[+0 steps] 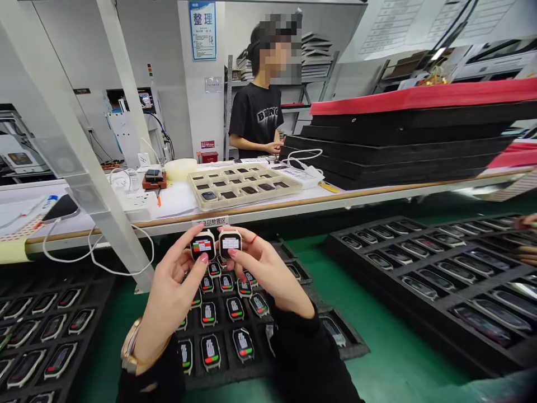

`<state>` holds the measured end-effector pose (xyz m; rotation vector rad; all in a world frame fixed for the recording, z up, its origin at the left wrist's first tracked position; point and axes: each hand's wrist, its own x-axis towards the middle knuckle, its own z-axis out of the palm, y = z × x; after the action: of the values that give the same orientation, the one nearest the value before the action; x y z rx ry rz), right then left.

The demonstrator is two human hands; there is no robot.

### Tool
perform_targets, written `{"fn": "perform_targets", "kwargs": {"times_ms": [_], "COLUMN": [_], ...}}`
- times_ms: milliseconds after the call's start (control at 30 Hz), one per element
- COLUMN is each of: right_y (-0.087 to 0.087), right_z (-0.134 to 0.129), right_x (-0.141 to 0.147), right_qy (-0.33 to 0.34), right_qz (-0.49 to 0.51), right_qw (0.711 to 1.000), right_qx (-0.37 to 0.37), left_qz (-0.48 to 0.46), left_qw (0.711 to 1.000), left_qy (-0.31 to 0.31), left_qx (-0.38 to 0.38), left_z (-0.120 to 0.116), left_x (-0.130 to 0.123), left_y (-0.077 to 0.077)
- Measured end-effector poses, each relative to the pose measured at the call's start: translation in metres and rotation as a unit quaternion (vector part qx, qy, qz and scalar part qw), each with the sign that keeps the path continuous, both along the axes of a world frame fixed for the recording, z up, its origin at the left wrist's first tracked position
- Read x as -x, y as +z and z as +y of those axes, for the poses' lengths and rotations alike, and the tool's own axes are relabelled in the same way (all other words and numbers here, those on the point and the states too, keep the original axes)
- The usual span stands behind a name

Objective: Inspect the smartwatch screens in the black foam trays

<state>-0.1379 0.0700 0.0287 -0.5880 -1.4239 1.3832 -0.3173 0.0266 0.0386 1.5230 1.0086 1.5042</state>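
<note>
My left hand (178,280) grips a smartwatch (203,245) with a lit screen showing red and green patches, its thumb on the lower part of the face. Beside it, my right hand (266,268) holds a second smartwatch (230,244), whose screen shows a pale table of text. The two watch bodies are upright and close together, without straps. Below them lies a black foam tray (222,327) of several more watches, many with lit screens showing white marks over red and green bars. My forearms hide parts of this tray.
More watch trays lie at left (90,305) and right (403,288) on the green surface. On the shelf ahead are a cream compartment tray (193,193), a white cable, and stacked black trays (377,159) under a red sheet. A co-worker (258,117) stands behind; another hand (529,221) shows at far right.
</note>
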Motion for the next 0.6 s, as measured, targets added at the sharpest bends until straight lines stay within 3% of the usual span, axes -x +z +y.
{"fn": "perform_targets", "kwargs": {"times_ms": [300, 600], "right_y": [0.0026, 0.0024], "right_z": [0.0007, -0.0011], "right_x": [0.0001, 0.0005], "right_qy": [-0.026, -0.029], "right_qz": [-0.003, 0.035], "right_qw": [1.000, 0.999], "right_qx": [-0.003, -0.002], "left_qz": [0.031, 0.052], "left_qw": [0.999, 0.997], "left_qy": [-0.004, 0.054], "left_qx": [0.012, 0.012], "left_z": [-0.0009, -0.0003], "left_x": [-0.0058, -0.0038], "left_y": [0.0033, 0.0027]}}
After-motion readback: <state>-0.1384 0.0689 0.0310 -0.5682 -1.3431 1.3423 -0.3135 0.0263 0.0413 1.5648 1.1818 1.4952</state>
